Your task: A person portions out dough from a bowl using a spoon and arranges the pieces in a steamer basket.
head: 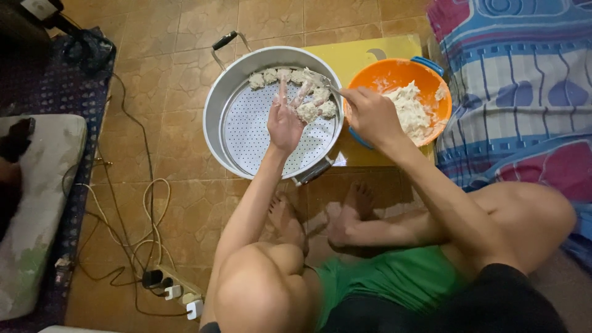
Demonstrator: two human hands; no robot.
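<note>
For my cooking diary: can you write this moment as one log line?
left hand: over steamer tray, dough ball | right hand: holds spoon | orange bowl: dough

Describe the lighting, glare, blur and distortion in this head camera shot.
Head view: warm, dim indoor light tints the tan floor tiles; soft glare runs along the rim of the round metal steamer pot; the left hand and right hand are slightly soft; the bright orange plastic bowl looks saturated; wide-angle stretch enlarges the knees at the frame's bottom edge, and the corners darken.
</note>
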